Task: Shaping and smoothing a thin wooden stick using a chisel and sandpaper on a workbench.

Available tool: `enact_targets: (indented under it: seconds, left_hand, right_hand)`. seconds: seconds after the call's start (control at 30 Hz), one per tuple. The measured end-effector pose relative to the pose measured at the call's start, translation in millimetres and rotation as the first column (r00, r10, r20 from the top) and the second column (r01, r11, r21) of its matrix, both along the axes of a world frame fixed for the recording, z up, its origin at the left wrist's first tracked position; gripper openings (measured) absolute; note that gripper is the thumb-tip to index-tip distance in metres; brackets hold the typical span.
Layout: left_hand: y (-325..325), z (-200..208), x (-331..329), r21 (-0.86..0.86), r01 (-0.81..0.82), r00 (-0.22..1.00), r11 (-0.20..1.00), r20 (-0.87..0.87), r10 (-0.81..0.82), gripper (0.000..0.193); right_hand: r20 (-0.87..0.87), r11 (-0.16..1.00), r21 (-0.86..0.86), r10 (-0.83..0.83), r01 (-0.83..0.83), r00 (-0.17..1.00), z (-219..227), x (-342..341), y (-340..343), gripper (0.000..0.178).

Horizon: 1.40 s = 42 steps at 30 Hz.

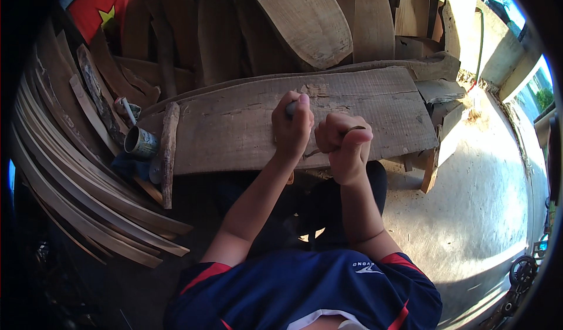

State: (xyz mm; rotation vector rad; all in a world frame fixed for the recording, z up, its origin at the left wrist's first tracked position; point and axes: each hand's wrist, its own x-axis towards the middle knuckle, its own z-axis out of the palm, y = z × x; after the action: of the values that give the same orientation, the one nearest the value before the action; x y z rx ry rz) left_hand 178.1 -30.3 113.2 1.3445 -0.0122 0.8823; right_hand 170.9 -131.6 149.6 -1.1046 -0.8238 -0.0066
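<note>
A wide, rough wooden plank (pixel 234 122) lies across in front of me, with a worn, splintered patch near its far edge. My left hand (pixel 293 129) is closed in a fist over the plank's middle. A grey, rounded end of something (pixel 290 109) shows at its thumb; the rest is hidden in the fist. Just to the right, my right hand (pixel 345 142) is also closed, thumb up. It grips a thing with a yellowish-brown, rounded end (pixel 354 129), whose kind I cannot make out. A thin dark piece (pixel 313 153) shows between the two hands, near the plank's front edge.
Long thin wooden strips (pixel 88 177) fan out at the left. A tin can (pixel 141 142) stands beside a short upright stick of wood (pixel 170 154) at the plank's left end. Boards (pixel 305 19) lean at the back, near a red cloth (pixel 97 4) with a yellow star.
</note>
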Motion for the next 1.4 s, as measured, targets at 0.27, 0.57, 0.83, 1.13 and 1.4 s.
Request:
enact_targets:
  seconds: [0.27, 0.57, 0.83, 1.13, 1.4]
  left_hand:
    - [2.5, -9.6, 2.3, -0.015, -0.007, 1.000, 1.000, -0.018, 0.007, 0.027]
    - [14.8, 14.4, -2.8, -0.272, 0.289, 0.957, 0.918, 0.059, -0.284, 0.027]
    - [13.0, 7.5, 10.4, -0.190, 0.261, 0.960, 0.947, -0.051, -0.275, 0.025]
    - [15.3, -12.5, 15.2, -0.192, 0.144, 0.982, 0.971, -0.094, -0.164, 0.027]
    - [20.2, 23.4, 7.4, -0.267, 0.105, 0.987, 0.958, -0.086, -0.132, 0.025]
  right_hand:
    - [0.021, 0.999, -0.012, 0.044, -0.044, 0.999, 2.5, 1.9, -2.8, 0.069]
    - [0.034, 0.993, -0.022, 0.115, -0.114, 0.993, -2.2, 15.8, -11.5, 0.069]
    - [0.221, 0.963, -0.096, 0.266, -0.250, 0.938, -5.5, 27.1, -16.0, 0.070]
    - [0.221, 0.948, -0.130, 0.312, -0.289, 0.924, -2.1, 29.7, -10.7, 0.070]
    - [0.166, 0.955, -0.062, 0.296, -0.290, 0.941, -0.6, 28.4, -8.5, 0.067]
